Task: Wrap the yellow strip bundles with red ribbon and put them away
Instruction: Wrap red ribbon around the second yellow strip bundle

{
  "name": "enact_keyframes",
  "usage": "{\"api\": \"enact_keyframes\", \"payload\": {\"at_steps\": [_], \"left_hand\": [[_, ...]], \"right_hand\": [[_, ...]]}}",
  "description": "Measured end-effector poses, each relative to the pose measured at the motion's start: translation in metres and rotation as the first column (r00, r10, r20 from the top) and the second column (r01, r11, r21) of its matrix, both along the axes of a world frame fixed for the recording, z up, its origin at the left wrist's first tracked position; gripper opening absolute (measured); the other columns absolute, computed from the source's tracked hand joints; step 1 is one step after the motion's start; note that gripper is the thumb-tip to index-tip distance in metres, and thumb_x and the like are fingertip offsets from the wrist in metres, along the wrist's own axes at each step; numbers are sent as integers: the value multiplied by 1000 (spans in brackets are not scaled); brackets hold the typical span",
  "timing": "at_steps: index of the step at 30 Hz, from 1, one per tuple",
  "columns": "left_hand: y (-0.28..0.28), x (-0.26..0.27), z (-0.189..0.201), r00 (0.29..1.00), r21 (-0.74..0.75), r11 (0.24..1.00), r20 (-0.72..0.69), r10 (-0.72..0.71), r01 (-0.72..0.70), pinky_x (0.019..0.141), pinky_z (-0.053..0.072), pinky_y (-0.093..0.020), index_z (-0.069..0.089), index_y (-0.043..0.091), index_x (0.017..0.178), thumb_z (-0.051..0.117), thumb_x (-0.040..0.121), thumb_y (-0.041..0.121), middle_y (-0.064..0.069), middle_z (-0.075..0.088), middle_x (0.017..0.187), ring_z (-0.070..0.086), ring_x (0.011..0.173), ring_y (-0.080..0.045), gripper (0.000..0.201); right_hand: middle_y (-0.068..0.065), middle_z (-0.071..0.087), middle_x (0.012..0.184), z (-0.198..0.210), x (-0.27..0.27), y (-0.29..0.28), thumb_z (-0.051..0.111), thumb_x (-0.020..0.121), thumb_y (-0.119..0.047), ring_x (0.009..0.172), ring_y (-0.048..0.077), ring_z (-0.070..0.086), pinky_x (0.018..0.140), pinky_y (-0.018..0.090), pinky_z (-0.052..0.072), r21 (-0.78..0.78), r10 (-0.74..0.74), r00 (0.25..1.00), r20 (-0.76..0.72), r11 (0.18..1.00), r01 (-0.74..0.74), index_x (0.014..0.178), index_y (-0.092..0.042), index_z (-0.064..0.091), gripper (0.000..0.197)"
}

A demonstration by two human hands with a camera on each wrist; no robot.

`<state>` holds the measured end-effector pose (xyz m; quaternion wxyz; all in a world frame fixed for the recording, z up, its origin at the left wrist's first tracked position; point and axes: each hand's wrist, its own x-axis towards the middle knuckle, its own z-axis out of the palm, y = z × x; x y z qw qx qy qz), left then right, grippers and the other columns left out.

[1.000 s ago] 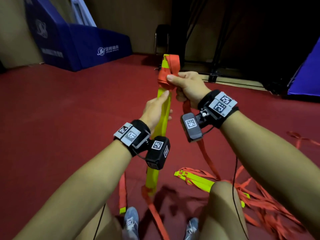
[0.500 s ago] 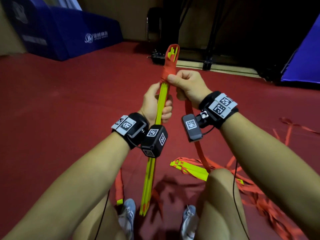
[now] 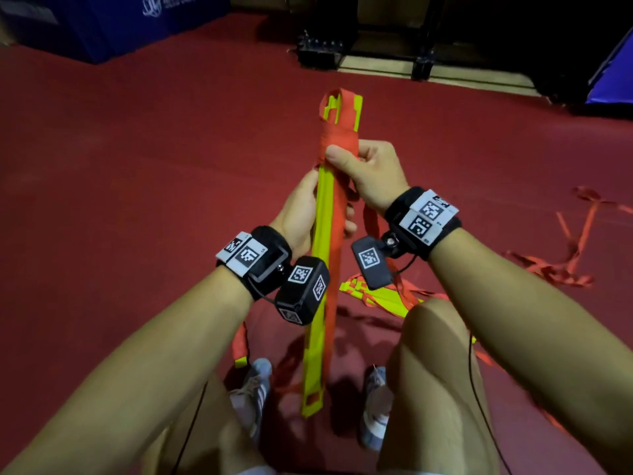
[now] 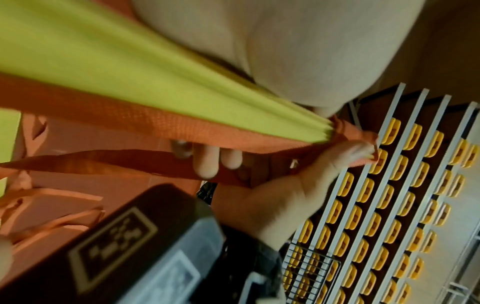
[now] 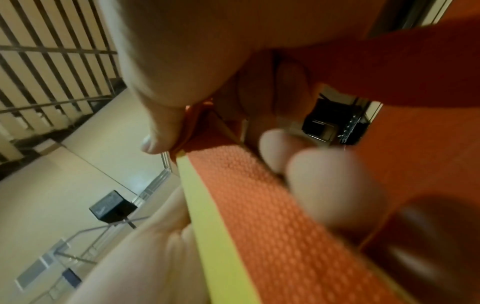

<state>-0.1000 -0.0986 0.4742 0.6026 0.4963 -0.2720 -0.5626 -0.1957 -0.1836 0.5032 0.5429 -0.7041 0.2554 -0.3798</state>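
Note:
I hold a long yellow strip bundle (image 3: 322,255) upright in front of me. A red ribbon (image 3: 339,145) is wound round it near the top and runs down its front face. My left hand (image 3: 305,214) grips the bundle just below the wound part. My right hand (image 3: 370,169) pinches the ribbon wrap, thumb pressed on its lower edge, and a ribbon tail (image 3: 373,228) hangs from its fist. Up close, the left wrist view shows the stacked yellow strip bundle (image 4: 103,72) with the red ribbon (image 4: 161,123) along it. In the right wrist view the red ribbon (image 5: 272,205) lies under my right fingertips (image 5: 275,152).
More yellow strips (image 3: 380,298) lie on the red carpet by my right knee. Loose red ribbons (image 3: 548,269) are strewn to the right. Blue mats (image 3: 102,25) stand at the back left, a black stand base (image 3: 318,53) at the back centre. My shoes (image 3: 251,392) are below.
The bundle has turned from edge-on to showing its broad face with the ribbon along it. My view has tilted down. Both hands keep their hold near the top.

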Motion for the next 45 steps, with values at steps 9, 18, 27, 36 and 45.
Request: {"api": "enact_keyframes", "payload": {"at_steps": [9, 18, 27, 36, 45], "left_hand": [[4, -2, -60, 979, 46, 982, 92, 181, -185, 57, 49, -31, 64, 11, 116, 52, 102, 39, -15, 66, 92, 64, 58, -24, 34], [-12, 14, -109, 961, 58, 962, 94, 261, -267, 59, 53, -30, 63, 9, 96, 52, 106, 21, -11, 68, 74, 66, 60, -22, 20], [-26, 30, -174, 964, 168, 950, 4, 266, -263, 66, 57, -32, 66, 10, 94, 51, 106, 24, -8, 72, 69, 68, 61, -18, 23], [-45, 19, -181, 961, 162, 954, -73, 267, -252, 50, 46, -25, 64, 9, 85, 42, 107, 38, -6, 62, 59, 56, 48, -16, 43], [-51, 20, -185, 985, 315, 946, -123, 122, -78, 41, 26, -25, 52, 12, 65, 36, 101, 51, -6, 49, 54, 40, 38, -16, 55]], "right_hand": [[15, 60, 58, -69, 12, -3, 79, 65, -62, 51, 18, 50, 49, 32, 39, 107, -120, 985, -126, 985, 133, 71, -7, 73, 55], [-6, 55, 45, -115, 16, -18, 61, 100, -11, 34, 6, 45, 36, 16, 31, 218, 55, 992, -112, 975, -29, 85, -3, 60, 17], [10, 48, 54, -197, 25, -32, 60, 91, -35, 36, 12, 34, 37, 21, 22, 412, 99, 991, -86, 910, -55, 97, -4, 52, 33], [0, 28, 51, -208, 15, -65, 58, 91, -27, 41, 8, 19, 43, 23, 9, 560, 273, 960, 62, 787, -260, 79, -17, 37, 26], [7, 35, 61, -226, 12, -69, 68, 84, -26, 43, 12, 26, 41, 25, 16, 509, 216, 976, 11, 839, -191, 96, -12, 56, 22]]}}
